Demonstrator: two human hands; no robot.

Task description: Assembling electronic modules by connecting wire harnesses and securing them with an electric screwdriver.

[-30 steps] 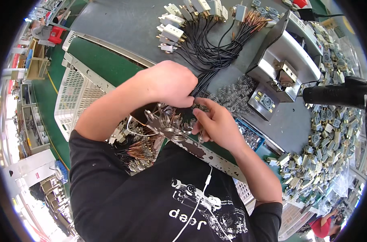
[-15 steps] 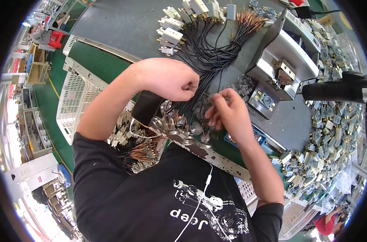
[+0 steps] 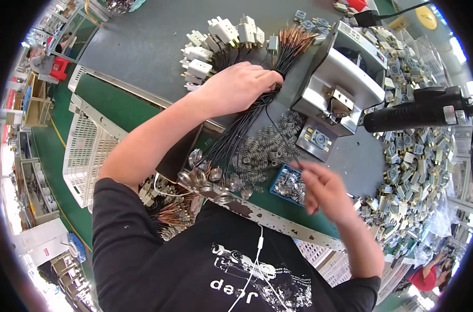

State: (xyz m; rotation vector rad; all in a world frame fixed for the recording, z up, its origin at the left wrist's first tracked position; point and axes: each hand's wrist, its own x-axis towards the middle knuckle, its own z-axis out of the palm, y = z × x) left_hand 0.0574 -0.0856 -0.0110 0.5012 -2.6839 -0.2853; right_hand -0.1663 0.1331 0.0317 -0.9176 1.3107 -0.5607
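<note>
My left hand (image 3: 244, 87) reaches over a bundle of black wires (image 3: 235, 136), its fingers curled closed round wires near the copper-coloured ends (image 3: 293, 41). A single thin black wire runs from there, over a pile of small metal springs (image 3: 262, 156), to my right hand (image 3: 325, 190). That hand is somewhat blurred; its thumb and forefinger are pinched together at the wire's end. Just left of it sits a blue tray (image 3: 280, 193) of small shiny metal parts. White and grey plug-like housings (image 3: 199, 68) lie at the wires' far left ends.
A metal bench fixture (image 3: 319, 86) stands right of the wires, a grey socket piece (image 3: 318, 138) at its base. A black handled tool (image 3: 413, 115) juts in from the right above heaped grey housings (image 3: 418, 161). Round metal-and-clear parts (image 3: 200, 179) cluster at the table's near edge.
My left hand has moved up and right onto the wire bundle. The right hand has shifted right and nearer me, with a wire now stretched toward it. The blue tray is more exposed.
</note>
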